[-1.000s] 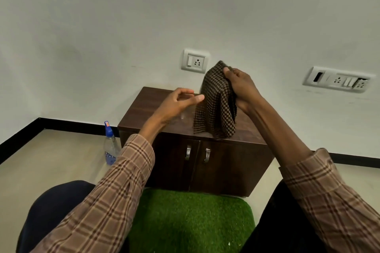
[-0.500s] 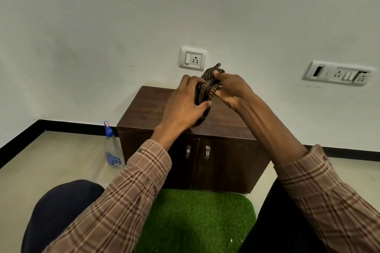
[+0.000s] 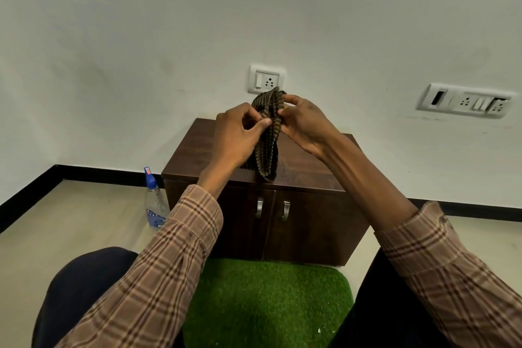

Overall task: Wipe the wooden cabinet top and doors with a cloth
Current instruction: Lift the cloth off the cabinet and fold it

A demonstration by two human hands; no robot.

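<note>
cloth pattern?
The cloth is a dark brown and tan check, bunched between both hands; the head view shows it.

Single head-worn wide-angle view, looking forward and down from above a seated lap. Close over both forearms, facing the low wooden cabinet (image 3: 282, 217) against the white wall (image 3: 141, 37); floor at the edges.

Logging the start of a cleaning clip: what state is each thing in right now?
cloth: bunched, held above the cabinet
left hand: pinching the cloth
right hand: gripping the cloth
cabinet doors: both closed
spray bottle: upright on the floor, capped
</note>
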